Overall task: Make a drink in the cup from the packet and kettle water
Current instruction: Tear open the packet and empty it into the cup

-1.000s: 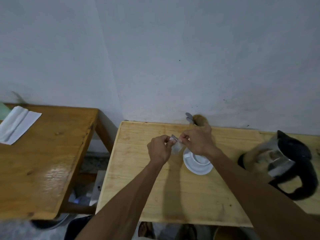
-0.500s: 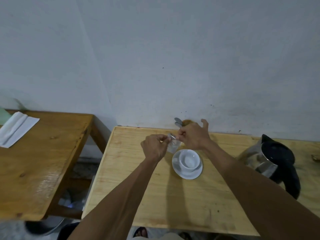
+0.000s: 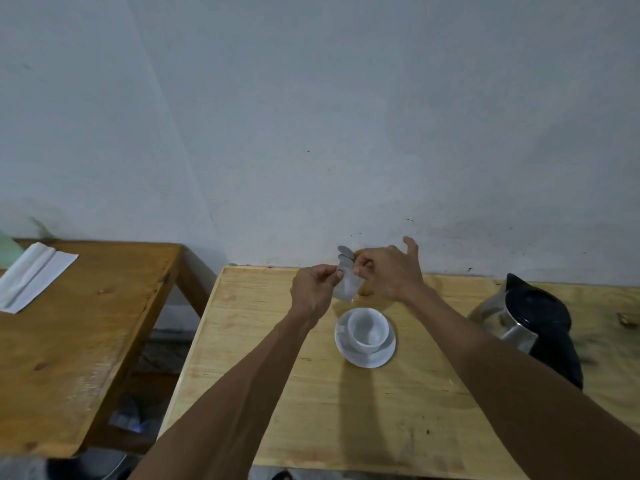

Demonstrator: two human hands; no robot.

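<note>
A small silvery packet [image 3: 346, 287] hangs between my two hands above the light wooden table [image 3: 263, 393]. My left hand [image 3: 313, 292] pinches its top left corner and my right hand [image 3: 386, 275] pinches its top right corner, little finger raised. Just below the packet stands a white cup [image 3: 367, 330] on a white saucer [image 3: 381, 358]; the cup looks empty. A steel kettle [image 3: 526, 323] with a black lid and handle stands at the right of the table.
Spoon bowls [image 3: 344, 251] stick up from a holder behind my hands by the wall. A darker wooden table [image 3: 86, 323] stands to the left with a folded white cloth [image 3: 31, 277]. A gap separates the two tables.
The view has tilted up and shifted, so the cup now shows fully below my hands. Both hands still hold the packet, now higher above the cup.
</note>
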